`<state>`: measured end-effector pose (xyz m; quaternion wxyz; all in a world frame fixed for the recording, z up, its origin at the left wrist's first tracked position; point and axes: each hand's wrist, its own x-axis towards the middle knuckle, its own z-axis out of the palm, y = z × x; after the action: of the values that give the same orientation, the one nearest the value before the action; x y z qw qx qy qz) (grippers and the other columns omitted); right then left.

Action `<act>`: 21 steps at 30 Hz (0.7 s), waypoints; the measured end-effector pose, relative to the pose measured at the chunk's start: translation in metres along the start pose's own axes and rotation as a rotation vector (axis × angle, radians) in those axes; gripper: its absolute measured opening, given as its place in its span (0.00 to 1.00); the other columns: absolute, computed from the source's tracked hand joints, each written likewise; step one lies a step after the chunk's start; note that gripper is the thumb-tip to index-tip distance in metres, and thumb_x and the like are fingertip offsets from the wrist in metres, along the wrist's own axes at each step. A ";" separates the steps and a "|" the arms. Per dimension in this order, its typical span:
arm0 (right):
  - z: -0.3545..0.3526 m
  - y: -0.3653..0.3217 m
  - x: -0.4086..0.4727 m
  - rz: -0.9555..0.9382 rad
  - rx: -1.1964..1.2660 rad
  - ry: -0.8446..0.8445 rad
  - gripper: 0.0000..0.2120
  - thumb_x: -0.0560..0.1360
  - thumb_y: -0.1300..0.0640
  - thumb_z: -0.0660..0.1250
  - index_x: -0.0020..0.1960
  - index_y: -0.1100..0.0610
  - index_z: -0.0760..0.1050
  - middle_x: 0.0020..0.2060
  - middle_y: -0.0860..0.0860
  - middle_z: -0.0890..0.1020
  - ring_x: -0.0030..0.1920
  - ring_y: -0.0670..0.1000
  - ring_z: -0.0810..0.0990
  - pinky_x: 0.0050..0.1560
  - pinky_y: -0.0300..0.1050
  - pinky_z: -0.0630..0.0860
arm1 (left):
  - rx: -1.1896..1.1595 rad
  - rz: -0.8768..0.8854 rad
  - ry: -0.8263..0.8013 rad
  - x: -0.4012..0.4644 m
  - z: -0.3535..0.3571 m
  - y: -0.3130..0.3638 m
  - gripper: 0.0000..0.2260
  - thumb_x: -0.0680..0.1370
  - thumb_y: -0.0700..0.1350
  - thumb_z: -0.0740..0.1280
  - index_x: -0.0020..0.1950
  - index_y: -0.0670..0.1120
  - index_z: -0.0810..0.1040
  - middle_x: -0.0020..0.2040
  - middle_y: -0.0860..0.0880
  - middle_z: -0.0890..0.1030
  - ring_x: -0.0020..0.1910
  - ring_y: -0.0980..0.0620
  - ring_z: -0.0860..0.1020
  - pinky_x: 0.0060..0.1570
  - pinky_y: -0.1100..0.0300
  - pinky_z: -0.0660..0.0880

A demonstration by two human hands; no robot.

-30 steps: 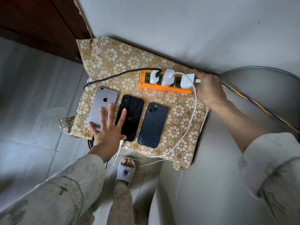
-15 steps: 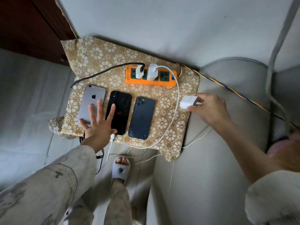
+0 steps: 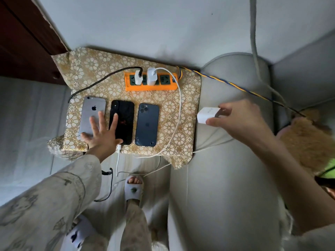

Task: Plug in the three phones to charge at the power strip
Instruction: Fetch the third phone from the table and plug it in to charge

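Three phones lie face down in a row on a gold flowered cloth (image 3: 188, 109): a silver phone (image 3: 91, 109), a black phone (image 3: 124, 113) and a dark blue phone (image 3: 147, 124). My left hand (image 3: 101, 134) rests flat with spread fingers across the silver and black phones. Behind them the orange power strip (image 3: 151, 86) carries two white chargers (image 3: 152, 76), one with a black cable, one with a white cable. My right hand (image 3: 237, 120) pinches a third white charger (image 3: 207, 114) above the sofa arm, right of the cloth.
A white cable end (image 3: 118, 148) hangs off the cloth's front edge near the black phone. A black cable end (image 3: 107, 172) dangles lower. A grey sofa arm (image 3: 217, 187) fills the right; a brown plush toy (image 3: 308, 142) lies beyond it. A slippered foot (image 3: 134, 189) stands below.
My right hand pulled the third white charger away from the strip's right end and carried it right, over the sofa arm. My left hand stayed on the phones.
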<state>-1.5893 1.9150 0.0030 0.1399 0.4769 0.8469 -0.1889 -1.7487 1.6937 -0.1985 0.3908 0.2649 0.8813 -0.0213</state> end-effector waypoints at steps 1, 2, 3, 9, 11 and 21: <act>-0.003 -0.001 -0.005 0.002 0.000 -0.007 0.18 0.65 0.49 0.73 0.48 0.61 0.81 0.48 0.60 0.83 0.51 0.59 0.78 0.48 0.48 0.70 | -0.004 0.002 -0.004 0.000 -0.001 0.000 0.37 0.77 0.53 0.60 0.73 0.58 0.34 0.73 0.46 0.28 0.72 0.39 0.32 0.66 0.28 0.49; -0.007 -0.002 -0.010 0.000 0.009 -0.001 0.18 0.64 0.48 0.73 0.47 0.60 0.81 0.46 0.59 0.83 0.49 0.58 0.78 0.47 0.47 0.70 | -0.007 0.005 -0.009 -0.001 -0.001 0.000 0.37 0.77 0.53 0.60 0.73 0.58 0.34 0.73 0.46 0.28 0.72 0.39 0.32 0.66 0.28 0.49; -0.010 -0.002 -0.014 -0.005 0.036 0.019 0.18 0.64 0.48 0.74 0.46 0.60 0.81 0.44 0.59 0.83 0.48 0.57 0.79 0.47 0.48 0.71 | -0.014 0.009 -0.014 -0.001 -0.002 0.000 0.37 0.77 0.53 0.61 0.73 0.58 0.34 0.73 0.46 0.28 0.72 0.39 0.32 0.66 0.28 0.49; -0.004 -0.014 -0.011 0.006 0.432 0.034 0.30 0.61 0.51 0.77 0.61 0.57 0.76 0.53 0.54 0.83 0.53 0.50 0.81 0.61 0.49 0.74 | -0.122 0.071 0.179 -0.022 -0.006 0.023 0.30 0.76 0.39 0.62 0.75 0.50 0.52 0.77 0.43 0.45 0.75 0.41 0.42 0.71 0.36 0.47; 0.005 -0.018 -0.003 0.023 0.497 0.032 0.29 0.62 0.54 0.77 0.62 0.55 0.75 0.54 0.53 0.83 0.53 0.49 0.80 0.57 0.44 0.75 | -0.243 0.253 0.374 -0.038 -0.003 0.044 0.21 0.76 0.35 0.59 0.69 0.42 0.66 0.72 0.40 0.64 0.73 0.40 0.58 0.71 0.46 0.59; 0.017 -0.011 0.018 0.074 0.832 0.015 0.27 0.64 0.56 0.75 0.62 0.56 0.74 0.53 0.55 0.83 0.29 0.40 0.69 0.29 0.35 0.65 | -0.685 0.657 -0.442 -0.094 0.018 0.152 0.16 0.78 0.40 0.62 0.66 0.45 0.70 0.67 0.46 0.73 0.66 0.50 0.71 0.59 0.65 0.66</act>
<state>-1.6070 1.9157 -0.0175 -0.0640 0.5241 0.6818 -0.5063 -1.6108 1.7772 -0.1196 0.6177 0.3737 0.6047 0.3364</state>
